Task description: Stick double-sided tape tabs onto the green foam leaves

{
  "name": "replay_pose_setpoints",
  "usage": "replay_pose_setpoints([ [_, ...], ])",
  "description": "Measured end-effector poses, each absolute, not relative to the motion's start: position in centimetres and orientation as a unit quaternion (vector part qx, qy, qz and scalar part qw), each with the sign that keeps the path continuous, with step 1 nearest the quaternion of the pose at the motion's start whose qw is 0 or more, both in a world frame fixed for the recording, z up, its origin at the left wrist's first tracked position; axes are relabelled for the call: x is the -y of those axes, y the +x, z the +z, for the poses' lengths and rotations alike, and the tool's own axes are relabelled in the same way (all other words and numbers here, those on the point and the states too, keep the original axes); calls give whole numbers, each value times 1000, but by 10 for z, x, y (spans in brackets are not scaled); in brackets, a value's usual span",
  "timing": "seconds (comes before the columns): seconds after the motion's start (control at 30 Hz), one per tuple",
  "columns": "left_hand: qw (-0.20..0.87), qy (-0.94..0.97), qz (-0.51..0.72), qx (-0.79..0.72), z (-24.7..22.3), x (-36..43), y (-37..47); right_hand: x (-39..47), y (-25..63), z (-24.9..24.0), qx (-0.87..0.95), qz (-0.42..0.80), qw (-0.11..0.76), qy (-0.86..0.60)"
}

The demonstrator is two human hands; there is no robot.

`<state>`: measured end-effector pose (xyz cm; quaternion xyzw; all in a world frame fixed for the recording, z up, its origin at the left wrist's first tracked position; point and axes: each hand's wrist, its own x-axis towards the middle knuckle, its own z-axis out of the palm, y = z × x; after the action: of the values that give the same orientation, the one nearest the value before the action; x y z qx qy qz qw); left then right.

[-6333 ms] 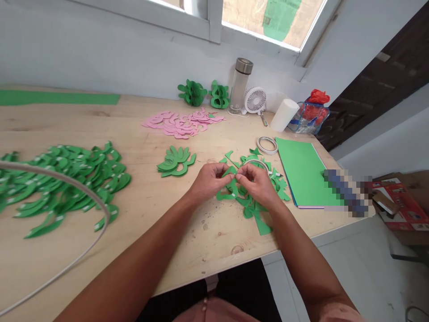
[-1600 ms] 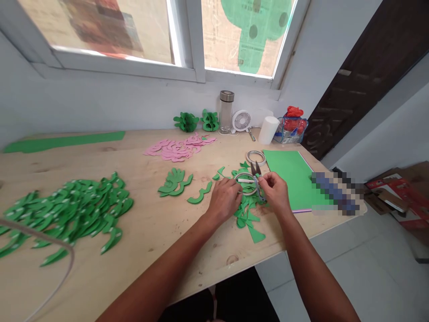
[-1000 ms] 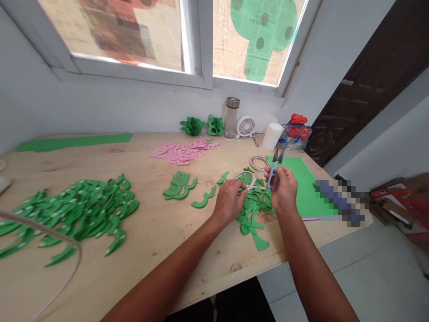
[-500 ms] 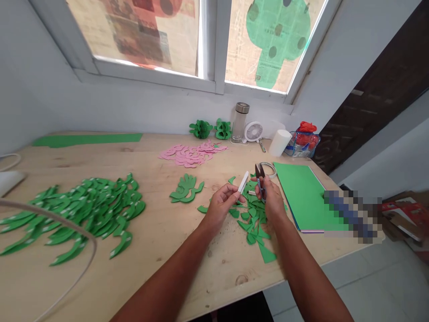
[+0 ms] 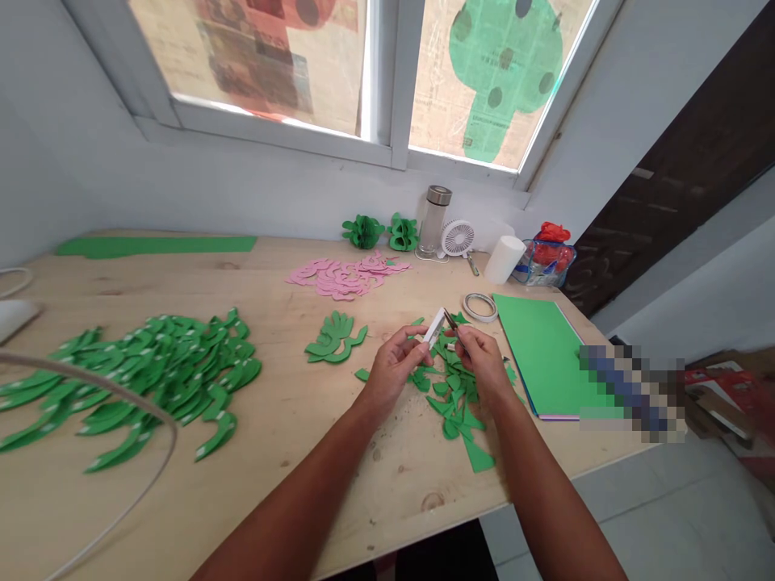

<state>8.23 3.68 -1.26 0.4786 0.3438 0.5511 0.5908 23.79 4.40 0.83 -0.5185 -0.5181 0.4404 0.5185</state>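
Observation:
My left hand (image 5: 396, 361) pinches a small white strip (image 5: 434, 328) that points up and away. In my right hand (image 5: 481, 355) is a pair of dark-bladed scissors (image 5: 451, 320), with the blades against the strip's right side. Green paper scraps (image 5: 457, 395) lie loosely beneath and between both hands. To the left rest several green cut pieces (image 5: 336, 339) in a small group. A big heap of curved green pieces with white patches (image 5: 163, 363) covers the left of the table.
Pink cut pieces (image 5: 348, 276) lie further back. A tape roll (image 5: 480, 307) and a green sheet stack (image 5: 545, 355) are on the right. Along the wall stand green paper figures (image 5: 363, 231), a bottle (image 5: 434, 222), a fan (image 5: 457, 238) and a white roll (image 5: 504, 259). A cable (image 5: 139, 407) crosses the left foreground.
My right hand has moved left, bringing the scissors from beside the tape roll to the white strip. The view has shifted slightly.

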Motion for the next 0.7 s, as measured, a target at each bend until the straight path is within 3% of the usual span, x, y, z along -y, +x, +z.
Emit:
replay_pose_setpoints([
  [0.7, 582, 483, 543, -364, -13, -38, 81, -45, 241, 5, 524, 418, 514, -535],
])
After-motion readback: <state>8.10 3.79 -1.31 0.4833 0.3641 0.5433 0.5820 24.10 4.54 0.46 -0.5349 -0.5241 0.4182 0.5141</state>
